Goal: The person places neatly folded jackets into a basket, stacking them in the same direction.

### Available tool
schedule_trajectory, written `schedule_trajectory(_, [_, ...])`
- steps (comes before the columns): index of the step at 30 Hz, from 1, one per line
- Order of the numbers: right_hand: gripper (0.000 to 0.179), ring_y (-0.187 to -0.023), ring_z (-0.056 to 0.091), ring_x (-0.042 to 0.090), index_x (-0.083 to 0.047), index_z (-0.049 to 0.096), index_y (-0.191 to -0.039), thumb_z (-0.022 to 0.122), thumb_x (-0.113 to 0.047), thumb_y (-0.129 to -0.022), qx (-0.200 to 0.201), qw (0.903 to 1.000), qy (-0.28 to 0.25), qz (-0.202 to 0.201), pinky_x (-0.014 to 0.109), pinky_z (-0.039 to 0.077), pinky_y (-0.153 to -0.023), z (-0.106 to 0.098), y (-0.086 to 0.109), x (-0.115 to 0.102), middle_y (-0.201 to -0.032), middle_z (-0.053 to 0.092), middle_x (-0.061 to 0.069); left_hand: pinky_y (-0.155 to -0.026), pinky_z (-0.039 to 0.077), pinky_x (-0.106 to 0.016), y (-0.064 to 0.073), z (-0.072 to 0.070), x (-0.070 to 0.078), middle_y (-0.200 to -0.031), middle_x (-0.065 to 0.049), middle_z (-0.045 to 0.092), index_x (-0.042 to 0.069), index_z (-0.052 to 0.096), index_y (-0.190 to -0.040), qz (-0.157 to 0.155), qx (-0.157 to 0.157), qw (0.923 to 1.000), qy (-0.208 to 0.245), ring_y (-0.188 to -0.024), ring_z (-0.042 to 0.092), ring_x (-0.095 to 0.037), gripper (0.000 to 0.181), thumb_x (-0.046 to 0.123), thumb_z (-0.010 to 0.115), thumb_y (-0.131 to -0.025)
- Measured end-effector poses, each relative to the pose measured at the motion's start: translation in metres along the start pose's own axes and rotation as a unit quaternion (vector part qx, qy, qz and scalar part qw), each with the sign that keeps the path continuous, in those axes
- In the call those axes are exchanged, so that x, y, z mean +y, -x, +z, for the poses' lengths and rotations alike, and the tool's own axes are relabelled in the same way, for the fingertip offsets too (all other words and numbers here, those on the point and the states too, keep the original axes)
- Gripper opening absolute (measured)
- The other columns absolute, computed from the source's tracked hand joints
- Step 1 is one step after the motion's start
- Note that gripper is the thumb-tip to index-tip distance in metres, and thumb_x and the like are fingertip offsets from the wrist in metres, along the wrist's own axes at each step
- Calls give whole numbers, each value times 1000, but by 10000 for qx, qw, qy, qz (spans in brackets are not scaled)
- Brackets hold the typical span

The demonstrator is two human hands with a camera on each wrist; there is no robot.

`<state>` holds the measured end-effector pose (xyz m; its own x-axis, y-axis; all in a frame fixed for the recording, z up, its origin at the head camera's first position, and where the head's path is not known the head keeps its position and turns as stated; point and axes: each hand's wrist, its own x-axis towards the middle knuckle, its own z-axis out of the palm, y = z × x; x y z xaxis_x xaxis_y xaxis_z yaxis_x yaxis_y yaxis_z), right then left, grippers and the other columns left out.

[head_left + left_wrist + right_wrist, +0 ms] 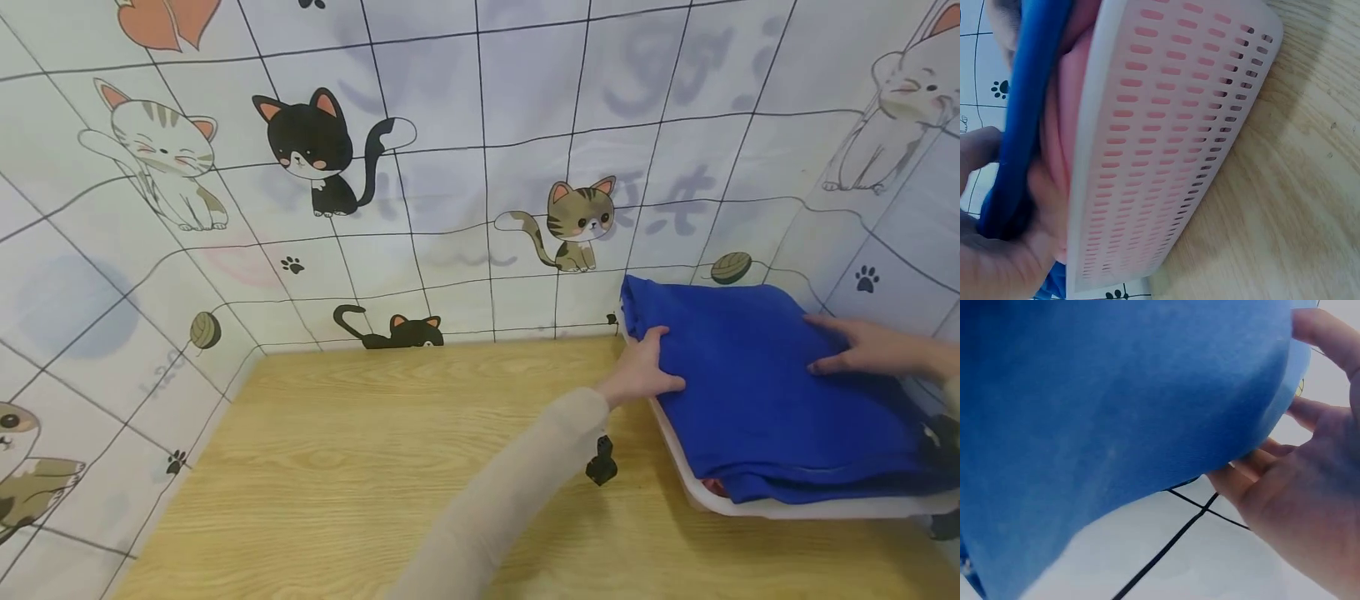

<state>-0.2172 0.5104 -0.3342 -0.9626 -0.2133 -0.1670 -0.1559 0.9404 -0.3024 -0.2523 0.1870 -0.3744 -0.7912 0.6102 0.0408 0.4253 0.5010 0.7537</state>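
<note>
A folded blue cloth (757,375) lies on top of a white slotted plastic basket (678,458) at the right. Its left edge is gripped by my left hand (637,371); in the left wrist view, that hand (1016,259) has the thick blue fold between thumb and fingers. My right hand (873,346) holds the opposite edge. In the right wrist view, the right hand's (1304,481) fingers go behind the cloth's rim, their tips partly hidden. Pink cloth (1071,94) shows under the blue one, inside the basket.
The wood-grain table (375,450) extends left of the basket. A white sheet with grid lines and printed cats (420,183) stands behind and on both sides, close to the basket's back and right. A small black device (600,461) shows at my left wrist.
</note>
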Motion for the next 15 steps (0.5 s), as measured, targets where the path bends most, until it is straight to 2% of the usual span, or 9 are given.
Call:
schedule_trajectory(3, [83, -112, 29, 70, 29, 26, -130, 72, -18, -79, -108, 9999, 15, -16, 73, 29, -90, 1, -2, -2, -123, 27, 56, -100, 36, -22, 3, -3, -3, -143, -10, 45, 12, 33, -148, -74, -146, 9994, -291, -132, 38, -20, 77, 24, 75, -85])
schedule_trajectory(7, [86, -112, 28, 70, 29, 24, -131, 73, -19, -79, -164, 9999, -5, 40, 74, 28, -90, 6, -3, 1, -125, 24, 56, -103, 34, -25, 8, -7, -6, -148, -11, 38, 16, 30, -151, -167, -378, 9986, -327, -136, 31, -21, 78, 29, 72, -87])
schedule_trajectory(15, [89, -113, 30, 68, 27, 25, -132, 76, -22, -78, 85, 9998, 193, -52, 71, 28, -92, 16, -2, 2, -126, 26, 55, -97, 40, -26, 15, -1, -12, -147, -18, 33, 24, 26, -152, -191, -250, 9984, -462, -130, 41, -20, 79, 37, 70, -87])
